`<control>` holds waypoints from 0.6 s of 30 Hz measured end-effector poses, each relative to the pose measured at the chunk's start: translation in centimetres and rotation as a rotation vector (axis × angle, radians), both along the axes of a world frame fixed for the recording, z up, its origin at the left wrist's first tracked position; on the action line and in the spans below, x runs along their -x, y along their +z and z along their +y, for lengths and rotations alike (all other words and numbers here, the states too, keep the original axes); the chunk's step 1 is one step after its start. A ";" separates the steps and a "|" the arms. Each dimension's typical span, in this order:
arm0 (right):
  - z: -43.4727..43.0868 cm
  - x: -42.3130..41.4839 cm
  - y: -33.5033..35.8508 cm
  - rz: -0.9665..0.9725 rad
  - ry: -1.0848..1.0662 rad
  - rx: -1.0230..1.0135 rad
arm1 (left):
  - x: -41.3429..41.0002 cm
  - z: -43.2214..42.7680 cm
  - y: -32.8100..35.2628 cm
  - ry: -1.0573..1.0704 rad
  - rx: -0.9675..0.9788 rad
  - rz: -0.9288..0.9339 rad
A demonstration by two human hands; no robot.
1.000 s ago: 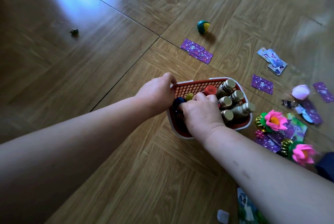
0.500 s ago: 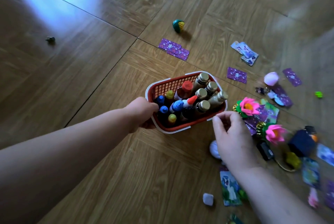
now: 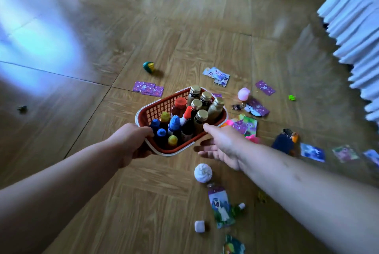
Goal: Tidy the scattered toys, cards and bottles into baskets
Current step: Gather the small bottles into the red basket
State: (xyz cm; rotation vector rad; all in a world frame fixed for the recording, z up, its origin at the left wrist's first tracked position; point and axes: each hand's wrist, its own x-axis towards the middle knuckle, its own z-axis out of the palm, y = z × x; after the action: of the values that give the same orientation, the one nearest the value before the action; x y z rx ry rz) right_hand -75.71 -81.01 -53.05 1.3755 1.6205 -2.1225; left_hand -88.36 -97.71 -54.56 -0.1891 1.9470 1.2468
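Mid-floor: left hand grips basket by near rim, right hand open beside it; one-handed corner hold could tilt basket, spilling upright bottles

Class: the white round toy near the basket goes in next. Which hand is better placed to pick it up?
Probably the right. The right hand is open, empty and close to the white round toy; the left hand grips the rim of the red basket.

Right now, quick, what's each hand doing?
Left hand: gripping the red basket by its near rim.
Right hand: open, fingers spread, holding nothing.
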 end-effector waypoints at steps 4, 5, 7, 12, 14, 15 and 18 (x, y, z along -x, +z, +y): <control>4.0 -2.1 4.1 0.024 -0.035 -0.090 | -2.7 5.4 4.8 -0.052 -0.080 0.035; 5.2 -2.4 5.0 0.017 -0.054 -0.132 | -3.4 6.8 5.8 -0.060 -0.096 0.040; 8.0 -3.0 6.1 -0.012 -0.081 -0.246 | -4.5 9.5 7.6 -0.076 -0.120 0.044; 14.9 -7.1 11.0 0.030 -0.160 -0.281 | -7.8 17.7 12.6 -0.134 -0.169 0.047; 18.1 -9.0 13.0 0.047 -0.210 -0.353 | -8.9 21.4 14.8 -0.179 -0.189 0.054; 19.3 -9.9 13.8 0.041 -0.227 -0.391 | -9.4 23.0 15.7 -0.195 -0.198 0.060; 23.8 -13.4 16.4 0.066 -0.314 -0.450 | -11.6 29.2 18.5 -0.286 -0.215 0.094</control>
State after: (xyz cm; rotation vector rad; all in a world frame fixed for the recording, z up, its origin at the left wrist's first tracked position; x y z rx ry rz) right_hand -62.32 -57.21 -36.69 1.8105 2.1283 -2.0527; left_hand -76.75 -68.55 -36.02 0.2533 1.8249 1.2774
